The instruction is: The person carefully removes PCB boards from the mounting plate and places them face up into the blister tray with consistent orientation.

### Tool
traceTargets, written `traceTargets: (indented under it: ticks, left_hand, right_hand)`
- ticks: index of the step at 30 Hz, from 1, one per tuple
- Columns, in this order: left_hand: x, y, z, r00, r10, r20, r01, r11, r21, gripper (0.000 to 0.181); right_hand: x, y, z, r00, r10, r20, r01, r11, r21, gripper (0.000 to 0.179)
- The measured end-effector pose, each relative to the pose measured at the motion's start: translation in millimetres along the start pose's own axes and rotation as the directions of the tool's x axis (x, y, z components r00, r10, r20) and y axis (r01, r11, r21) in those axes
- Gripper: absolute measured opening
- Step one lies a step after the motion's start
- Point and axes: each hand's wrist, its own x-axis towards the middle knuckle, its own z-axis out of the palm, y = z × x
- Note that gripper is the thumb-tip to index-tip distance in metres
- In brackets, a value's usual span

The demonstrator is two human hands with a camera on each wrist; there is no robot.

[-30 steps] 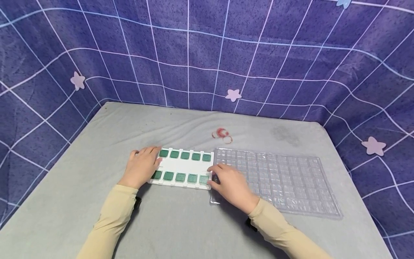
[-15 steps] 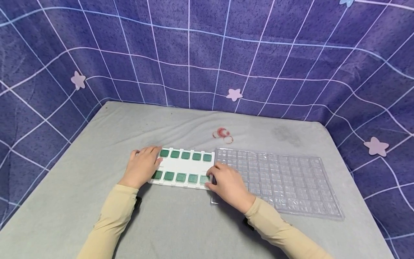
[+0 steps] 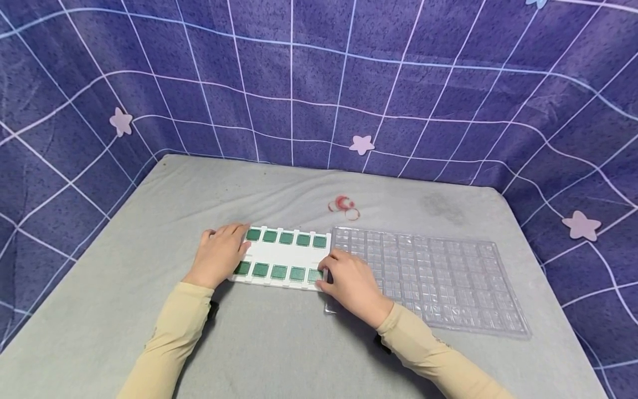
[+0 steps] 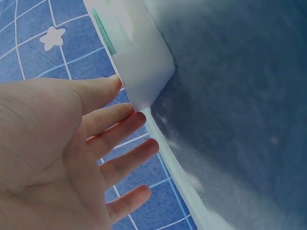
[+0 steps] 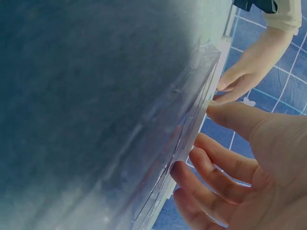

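Note:
In the head view a white tray (image 3: 285, 255) lies flat, with two rows of square green chips (image 3: 278, 272) along its long sides. My left hand (image 3: 217, 256) holds the tray's left end; in the left wrist view its thumb and index fingertips meet the white edge (image 4: 144, 72), the other fingers loosely extended. At the front right corner my right hand (image 3: 355, 284) has thumb and index finger bent round the last chip (image 3: 314, 276), one fingertip at each side of it. The chip sits in its slot, partly hidden by the fingertips.
Right of the white tray lies a clear plastic tray (image 3: 448, 277) with many small pockets, its left part under my right hand. Grey cloth (image 3: 279, 343) covers the table. Behind stands a purple gridded curtain (image 3: 319, 83), and red ring marks (image 3: 344, 204) stain the cloth.
My right hand has shifted slightly left, its thumb and index finger coming from the tray's right edge onto the corner chip, then staying there. The left hand and both trays stay put.

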Motion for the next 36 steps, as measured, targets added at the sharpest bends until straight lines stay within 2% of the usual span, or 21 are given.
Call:
traceTargets:
  ticks: [13, 28, 36]
  left_hand:
    - [-0.5, 1.9, -1.9, 0.999, -0.011, 0.030, 0.011, 1.000, -0.008, 0.048]
    - [-0.3, 1.9, -1.3, 1.000, -0.009, 0.027, 0.010, 1.000, -0.016, 0.047]
    - [0.4, 1.2, -1.8, 0.999, -0.008, 0.035, 0.008, 1.000, 0.004, 0.047]
  right_hand:
    - [-1.0, -0.5, -1.6, 1.000, 0.011, 0.009, -0.011, 1.000, 0.029, 0.029]
    - [-2.1, -0.5, 1.9, 0.999, -0.018, -0.034, 0.017, 0.999, -0.028, 0.028]
    - [-0.7, -1.1, 0.1, 0.999, -0.025, -0.041, 0.024, 0.999, -0.021, 0.027]
